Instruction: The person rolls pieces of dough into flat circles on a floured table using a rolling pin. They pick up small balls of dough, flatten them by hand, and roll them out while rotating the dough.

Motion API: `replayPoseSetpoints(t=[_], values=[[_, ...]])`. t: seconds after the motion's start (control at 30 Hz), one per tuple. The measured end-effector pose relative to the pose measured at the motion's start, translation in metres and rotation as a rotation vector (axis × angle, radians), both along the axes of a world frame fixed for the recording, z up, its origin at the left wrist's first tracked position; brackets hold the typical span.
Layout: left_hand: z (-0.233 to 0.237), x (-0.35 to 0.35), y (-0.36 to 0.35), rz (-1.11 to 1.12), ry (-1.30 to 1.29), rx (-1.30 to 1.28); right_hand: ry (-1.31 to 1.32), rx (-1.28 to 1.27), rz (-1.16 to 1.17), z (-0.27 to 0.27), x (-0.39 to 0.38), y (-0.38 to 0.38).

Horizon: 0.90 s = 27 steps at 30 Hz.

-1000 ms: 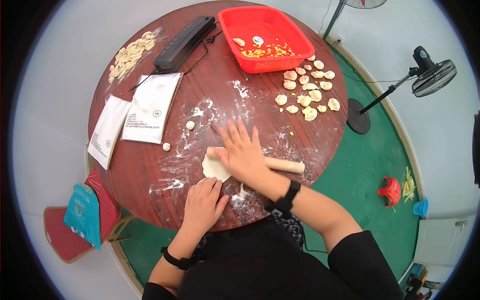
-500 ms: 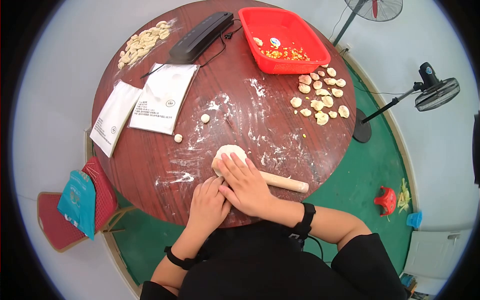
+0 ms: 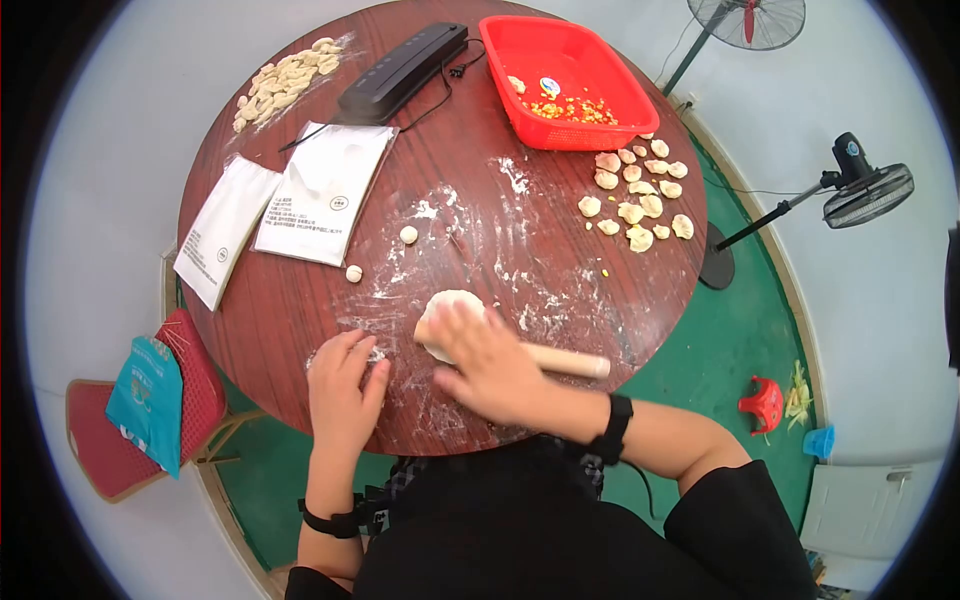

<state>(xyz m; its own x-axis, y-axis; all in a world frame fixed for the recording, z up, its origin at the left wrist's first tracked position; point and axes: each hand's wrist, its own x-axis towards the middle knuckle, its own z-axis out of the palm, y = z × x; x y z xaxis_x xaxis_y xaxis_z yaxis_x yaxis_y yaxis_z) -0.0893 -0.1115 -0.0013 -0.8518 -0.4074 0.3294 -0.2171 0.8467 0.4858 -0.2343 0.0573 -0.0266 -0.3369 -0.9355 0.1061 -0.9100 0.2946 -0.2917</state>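
Observation:
My left hand (image 3: pixel 343 388) has moved off the dough and is over the floured table near its front edge, its fingers apart and holding nothing. A flat round of white dough (image 3: pixel 455 299) lies at the front middle. My right hand (image 3: pixel 490 372), slightly blurred, lies with fingers stretched out over the dough and a wooden rolling pin (image 3: pixel 568 361). The pin's right end sticks out past the hand; its other end is mostly hidden under the fingers. Two small dough balls, one (image 3: pixel 408 234) behind the other (image 3: pixel 354 273), sit beyond my left hand.
The round table (image 3: pixel 450 180) also holds a red basket (image 3: pixel 570 65) with yellow bits, several filled dumplings (image 3: pixel 631 213), a pile of dough pieces (image 3: pixel 285 82), a black device (image 3: pixel 405 70) with a cord, and white packets (image 3: pixel 325 195). Fans and a chair (image 3: pixel 110 440) stand around.
My left hand has parted from my right hand and moved left, its fingers now apart. My right hand still lies over the pin and dough. The view has shifted slightly.

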Motion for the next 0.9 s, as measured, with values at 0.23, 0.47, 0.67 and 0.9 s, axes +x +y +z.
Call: replayPoseSetpoints(t=[0.23, 0.47, 0.67, 0.9], values=[[0.000, 0.011, -0.012, 0.080, 0.016, -0.035, 0.018, 0.003, -0.091, -0.014, -0.011, -0.006], [0.000, 0.014, -0.007, 0.089, 0.014, -0.027, -0.019, 0.007, 0.113, -0.005, -0.003, -0.005], [-0.001, 0.017, -0.005, 0.099, 0.015, -0.009, -0.051, -0.022, -0.027, -0.004, -0.012, -0.014], [-0.008, 0.016, -0.006, 0.104, 0.004, 0.017, 0.048, 0.154, 0.047, 0.005, -0.020, -0.022]])
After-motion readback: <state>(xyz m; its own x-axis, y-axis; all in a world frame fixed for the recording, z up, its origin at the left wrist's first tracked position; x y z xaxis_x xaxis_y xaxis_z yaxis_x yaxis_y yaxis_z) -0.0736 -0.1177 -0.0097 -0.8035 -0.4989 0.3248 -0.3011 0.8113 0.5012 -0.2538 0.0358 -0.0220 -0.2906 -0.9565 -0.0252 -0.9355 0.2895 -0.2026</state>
